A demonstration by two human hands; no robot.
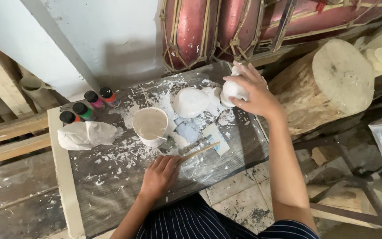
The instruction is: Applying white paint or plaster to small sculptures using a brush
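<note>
White plaster lump (233, 90) sits at the far right edge of the table (111, 194), clasped from above by the right hand (255, 95). Left hand (159, 175) pinches a wooden stick (198, 152) near the white cup (150, 125); paint bottles (85, 108) stand far left

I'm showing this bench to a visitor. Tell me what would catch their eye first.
The white plaster mess over the dark board, around a white cup at its middle. The right hand grips a white lump at the far right edge, while the left hand holds a thin stick. Four paint bottles stand at the far left corner.
</note>
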